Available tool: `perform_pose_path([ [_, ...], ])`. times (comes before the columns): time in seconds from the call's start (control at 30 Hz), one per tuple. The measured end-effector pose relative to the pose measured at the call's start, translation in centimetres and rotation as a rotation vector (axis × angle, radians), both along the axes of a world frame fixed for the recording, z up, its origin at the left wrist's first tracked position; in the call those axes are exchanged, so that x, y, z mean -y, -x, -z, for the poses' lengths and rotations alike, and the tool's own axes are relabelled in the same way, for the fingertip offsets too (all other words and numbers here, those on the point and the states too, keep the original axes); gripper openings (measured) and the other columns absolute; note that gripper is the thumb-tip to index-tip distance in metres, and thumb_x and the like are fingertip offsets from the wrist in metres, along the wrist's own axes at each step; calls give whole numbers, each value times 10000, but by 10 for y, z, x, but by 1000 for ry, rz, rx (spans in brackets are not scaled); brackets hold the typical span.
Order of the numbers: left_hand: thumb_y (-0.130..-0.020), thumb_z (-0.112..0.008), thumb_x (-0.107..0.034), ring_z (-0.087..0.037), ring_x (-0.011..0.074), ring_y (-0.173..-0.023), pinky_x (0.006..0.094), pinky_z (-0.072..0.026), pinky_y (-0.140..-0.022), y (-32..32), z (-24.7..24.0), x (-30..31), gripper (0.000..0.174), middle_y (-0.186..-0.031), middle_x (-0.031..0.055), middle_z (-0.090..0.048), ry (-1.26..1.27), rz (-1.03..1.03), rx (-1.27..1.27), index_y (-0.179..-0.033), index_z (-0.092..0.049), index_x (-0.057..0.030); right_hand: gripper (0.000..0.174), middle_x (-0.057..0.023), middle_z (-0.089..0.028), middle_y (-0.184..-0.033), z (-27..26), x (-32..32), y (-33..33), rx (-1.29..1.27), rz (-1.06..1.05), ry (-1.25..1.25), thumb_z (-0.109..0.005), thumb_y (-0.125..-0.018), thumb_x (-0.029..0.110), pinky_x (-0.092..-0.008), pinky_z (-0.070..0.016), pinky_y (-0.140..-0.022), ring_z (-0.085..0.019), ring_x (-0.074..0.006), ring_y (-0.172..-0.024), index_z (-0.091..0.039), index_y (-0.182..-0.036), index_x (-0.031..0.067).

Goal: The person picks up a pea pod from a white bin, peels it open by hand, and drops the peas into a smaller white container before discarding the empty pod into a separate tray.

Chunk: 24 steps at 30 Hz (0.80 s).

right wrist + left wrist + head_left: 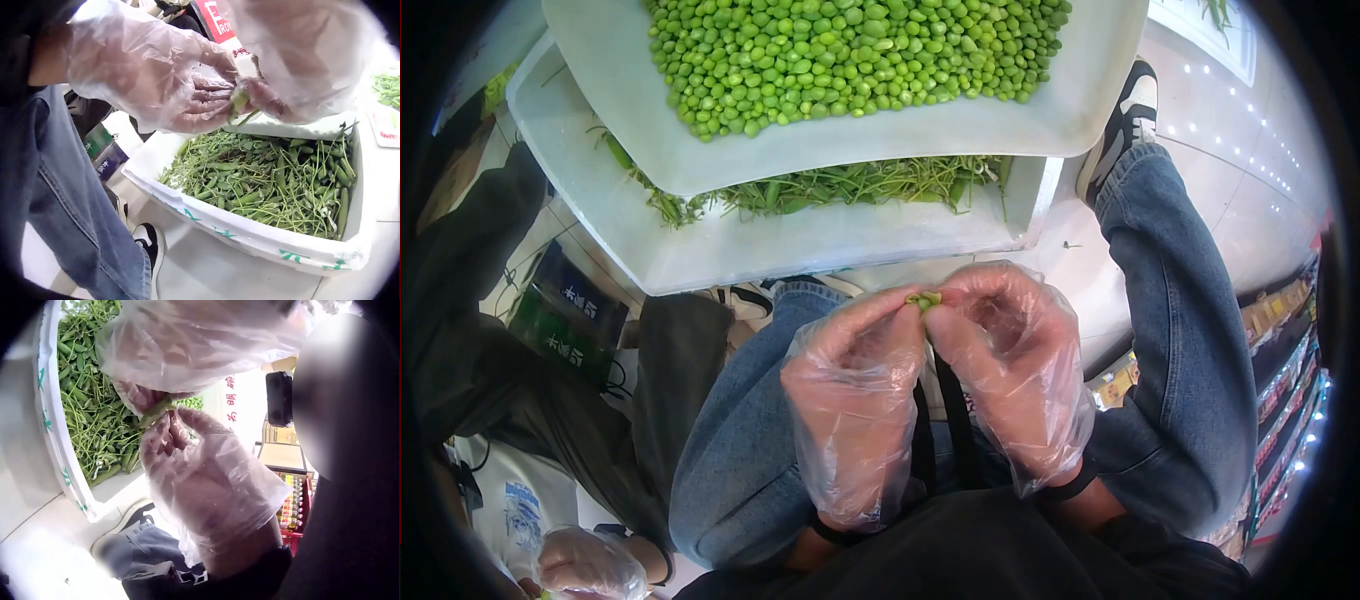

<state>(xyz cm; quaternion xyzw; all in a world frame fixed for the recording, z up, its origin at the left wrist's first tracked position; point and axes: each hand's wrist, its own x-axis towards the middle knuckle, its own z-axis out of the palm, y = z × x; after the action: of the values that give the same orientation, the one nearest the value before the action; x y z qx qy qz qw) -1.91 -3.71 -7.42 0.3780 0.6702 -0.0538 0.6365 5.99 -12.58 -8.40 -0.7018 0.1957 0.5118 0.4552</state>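
Note:
Both hands wear clear plastic gloves and meet at a small green pod (923,300) (156,414) (239,103). On its left side the left hand (855,400) (194,347) (153,75) pinches it between thumb and fingers. The right hand (1020,370) (203,472) (300,56) pinches the other side, fingertips close to the left ones. Whether peas are inside the pod is hard to tell. Beyond the hands, a white tray (800,155) holds many shelled green peas (860,60).
Beneath the tray stands a white foam box (800,245) (250,240) of green pods and stems (840,187) (94,409) (262,178). Another person's gloved hand (590,563) shows at lower left, with dark-trousered legs above. Stocked shelves (1285,400) stand at right.

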Motion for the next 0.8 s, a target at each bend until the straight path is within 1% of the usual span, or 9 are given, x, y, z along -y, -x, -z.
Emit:
perform_pose_path([
  [0.03,-924,-690,32,-659,95,-908,228,-513,-811,-1,-1,-1,186,-1015,102,-745,2,-7,-15,-1103,-734,56,128,-70,-714,-940,2,2,0,67,-125,-23,-733,-901,33,-251,-529,-768,-655,-102,-841,-692,-1009,-20],
  [0.13,-924,-698,28,-665,99,-914,226,-514,-817,-3,0,-1,184,-1019,107,-747,17,-27,-42,-1102,-735,57,146,-77,-708,-905,2,0,-1,-40,-39,21,-749,-875,40,-266,-528,-764,-652,-118,-806,-696,-996,-22],
  [0.27,-917,-713,24,-672,102,-900,226,-517,-810,-2,-1,-1,182,-1016,111,-748,23,5,-49,-1094,-740,55,133,-84,-708,-892,3,0,2,-32,-5,66,-741,-884,54,-268,-525,-760,-653,-119,-805,-705,-984,-25],
  [0.37,-914,-721,16,-672,99,-884,227,-520,-794,5,5,3,180,-1013,114,-750,-49,66,-5,-1090,-744,48,124,-95,-713,-888,5,2,6,32,-30,53,-725,-891,50,-272,-525,-754,-659,-124,-803,-713,-987,-26],
  [0.43,-912,-724,13,-674,100,-880,228,-522,-792,4,5,3,178,-1008,113,-750,-43,70,-17,-1085,-747,45,125,-103,-719,-880,3,0,2,117,-177,77,-714,-896,47,-276,-526,-743,-667,-127,-792,-713,-994,-31],
  [0.67,-913,-735,-2,-686,122,-926,243,-534,-842,-3,-9,-3,231,-1047,127,-744,24,73,-33,-1133,-716,66,122,-107,-724,-854,-3,-1,11,213,-163,75,-719,-889,54,-277,-529,-719,-675,-142,-749,-716,-976,-31],
  [0.7,-913,-735,-2,-686,122,-926,243,-534,-842,-2,-13,-1,231,-1047,127,-744,11,68,-24,-1133,-716,66,127,-115,-722,-843,-9,-4,10,239,-166,75,-720,-889,60,-283,-530,-708,-676,-148,-740,-716,-976,-32],
  [0.77,-922,-739,-25,-680,130,-975,252,-531,-884,-2,-27,1,267,-1082,136,-736,89,-112,71,-1162,-688,79,133,-122,-719,-833,-26,-5,11,283,-172,58,-722,-888,66,-288,-531,-696,-677,-153,-732,-715,-976,-33],
  [0.8,-935,-734,-49,-675,137,-988,256,-527,-901,3,-34,-2,271,-1088,136,-732,86,-90,137,-1167,-679,80,130,-125,-709,-804,-33,-5,10,367,-241,17,-722,-889,73,-293,-529,-681,-675,-158,-716,-717,-968,-30],
])
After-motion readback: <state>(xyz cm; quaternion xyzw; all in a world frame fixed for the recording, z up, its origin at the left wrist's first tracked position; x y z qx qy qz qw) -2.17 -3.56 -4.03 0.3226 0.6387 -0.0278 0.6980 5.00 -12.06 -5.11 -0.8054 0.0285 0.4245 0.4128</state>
